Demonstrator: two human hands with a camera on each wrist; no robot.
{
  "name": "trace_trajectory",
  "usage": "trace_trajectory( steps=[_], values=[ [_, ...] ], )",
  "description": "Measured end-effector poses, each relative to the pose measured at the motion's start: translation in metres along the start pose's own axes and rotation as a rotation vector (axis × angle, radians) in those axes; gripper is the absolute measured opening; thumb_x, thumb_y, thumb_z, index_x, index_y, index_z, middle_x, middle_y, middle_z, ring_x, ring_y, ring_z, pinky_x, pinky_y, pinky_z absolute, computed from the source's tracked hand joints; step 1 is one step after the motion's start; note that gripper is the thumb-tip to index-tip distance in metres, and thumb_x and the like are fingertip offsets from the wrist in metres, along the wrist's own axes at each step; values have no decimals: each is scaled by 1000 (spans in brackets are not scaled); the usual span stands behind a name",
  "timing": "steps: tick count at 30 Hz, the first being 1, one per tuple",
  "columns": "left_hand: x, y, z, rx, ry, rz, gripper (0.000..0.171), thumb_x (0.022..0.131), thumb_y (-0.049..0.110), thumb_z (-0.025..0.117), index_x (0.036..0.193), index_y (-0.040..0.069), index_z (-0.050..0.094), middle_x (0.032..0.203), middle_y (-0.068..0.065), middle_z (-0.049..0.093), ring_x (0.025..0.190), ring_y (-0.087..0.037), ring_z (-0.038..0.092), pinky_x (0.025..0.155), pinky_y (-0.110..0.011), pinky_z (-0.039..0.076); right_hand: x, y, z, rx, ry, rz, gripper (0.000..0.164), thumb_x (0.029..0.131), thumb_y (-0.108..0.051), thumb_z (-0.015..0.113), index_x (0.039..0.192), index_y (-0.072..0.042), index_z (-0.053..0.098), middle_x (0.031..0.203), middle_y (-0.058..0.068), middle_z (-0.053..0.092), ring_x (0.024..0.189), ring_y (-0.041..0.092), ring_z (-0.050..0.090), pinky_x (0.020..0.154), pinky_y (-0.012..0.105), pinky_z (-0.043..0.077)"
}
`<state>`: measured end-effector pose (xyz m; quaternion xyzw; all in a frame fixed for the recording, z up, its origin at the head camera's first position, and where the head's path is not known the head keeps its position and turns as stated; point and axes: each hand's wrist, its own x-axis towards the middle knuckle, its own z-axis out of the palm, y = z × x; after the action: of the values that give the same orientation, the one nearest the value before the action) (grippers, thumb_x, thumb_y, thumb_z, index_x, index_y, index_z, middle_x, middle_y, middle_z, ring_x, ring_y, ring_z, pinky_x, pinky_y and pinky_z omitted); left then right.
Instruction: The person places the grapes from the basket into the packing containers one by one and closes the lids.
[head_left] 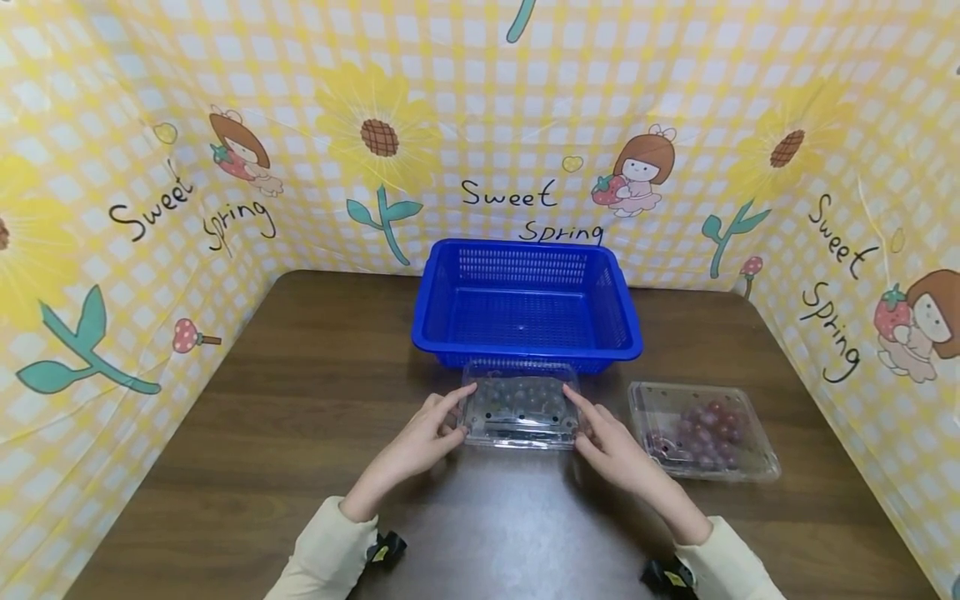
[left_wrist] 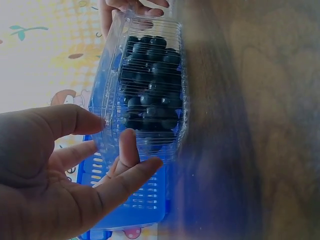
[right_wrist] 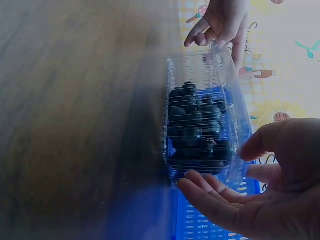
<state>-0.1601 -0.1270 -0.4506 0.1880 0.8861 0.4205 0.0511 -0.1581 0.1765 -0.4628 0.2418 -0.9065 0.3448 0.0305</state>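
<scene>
A clear plastic clamshell box (head_left: 522, 408) of dark grapes (left_wrist: 150, 95) is in front of the blue basket, between the two hands. My left hand (head_left: 426, 433) holds its left end, thumb at the near corner and index finger farther back. At the opposite end, my right hand (head_left: 611, 442) grips it in the same way. Both wrist views show the thumb at the lid's rim and other fingers lower on the end wall. Dark round fruit shows through the ribbed side in the right wrist view. Whether the box touches the table cannot be told.
A blue plastic basket (head_left: 431, 325) with slotted walls stands behind the box. To the right, a second clear clamshell box (head_left: 648, 400) holds red grapes (head_left: 708, 433). The brown wooden table (head_left: 300, 375) is enclosed by yellow checked cloth (head_left: 300, 167) at the back and sides.
</scene>
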Motion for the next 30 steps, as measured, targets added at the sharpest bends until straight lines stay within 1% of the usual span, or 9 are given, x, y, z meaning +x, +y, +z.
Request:
trace_trajectory(
  steps=[5, 8, 10, 13, 16, 20, 23, 27, 30],
  values=[
    [0, 2, -2, 13, -4, -13, 62, 86, 9, 61, 143, 18, 37, 104, -18, 45, 74, -11, 51, 65, -20, 47, 1, -1, -3, -7, -24, 31, 66, 85, -5, 56, 146, -17, 31, 87, 3, 48, 63, 6, 42, 57, 21, 41],
    [1, 2, -4, 27, 6, -8, 62, 86, 8, 61, 143, 17, 38, 103, -17, 43, 72, -10, 51, 64, -20, 46, 2, -1, -4, -12, -33, 50, 66, 86, -6, 56, 146, -18, 31, 96, 7, 50, 65, 7, 43, 58, 22, 41],
    [1, 2, -5, 38, 16, 0, 63, 85, 8, 62, 142, 17, 38, 103, -16, 42, 73, -11, 51, 65, -20, 45, 1, -1, -4, -19, -32, 54, 66, 86, -6, 56, 146, -19, 31, 103, 9, 51, 71, 9, 47, 62, 25, 44],
    [1, 3, -8, 53, 18, 7, 62, 85, 9, 62, 142, 17, 39, 104, -17, 41, 75, -17, 49, 64, -22, 42, 1, -1, -4, -36, -20, 43, 65, 86, -7, 56, 145, -18, 32, 114, 12, 50, 84, 16, 52, 71, 34, 48],
    [2, 5, -10, 70, 20, 10, 60, 86, 12, 62, 141, 16, 39, 104, -17, 40, 75, -22, 46, 62, -24, 40, 0, -2, -5, -60, -5, 20, 64, 86, -8, 57, 144, -16, 34, 123, 15, 47, 95, 23, 56, 79, 44, 49],
    [2, 6, -12, 91, 31, 18, 59, 87, 14, 62, 141, 14, 40, 107, -17, 40, 81, -24, 47, 68, -30, 41, 2, -2, -8, -82, 13, -5, 61, 86, -9, 57, 143, -15, 37, 130, 18, 43, 103, 31, 56, 82, 50, 49],
    [3, 6, -13, 104, 37, 25, 59, 86, 16, 64, 140, 14, 41, 110, -16, 41, 91, -27, 49, 75, -35, 42, 3, -1, -9, -91, 22, -6, 58, 86, -10, 57, 141, -15, 40, 133, 19, 42, 107, 34, 55, 82, 52, 48],
    [3, 7, -14, 130, 49, 34, 61, 85, 21, 67, 140, 15, 42, 113, -13, 42, 99, -29, 49, 83, -40, 43, 4, -1, -10, -96, 30, -11, 55, 87, -9, 56, 139, -16, 43, 132, 19, 43, 109, 34, 54, 83, 52, 48],
    [2, 6, -15, 150, 57, 42, 62, 84, 24, 68, 140, 15, 42, 114, -11, 42, 102, -28, 47, 85, -42, 43, 4, -1, -10, -97, 38, -28, 53, 86, -8, 57, 138, -14, 45, 132, 20, 44, 110, 33, 54, 84, 51, 48]
  ],
)
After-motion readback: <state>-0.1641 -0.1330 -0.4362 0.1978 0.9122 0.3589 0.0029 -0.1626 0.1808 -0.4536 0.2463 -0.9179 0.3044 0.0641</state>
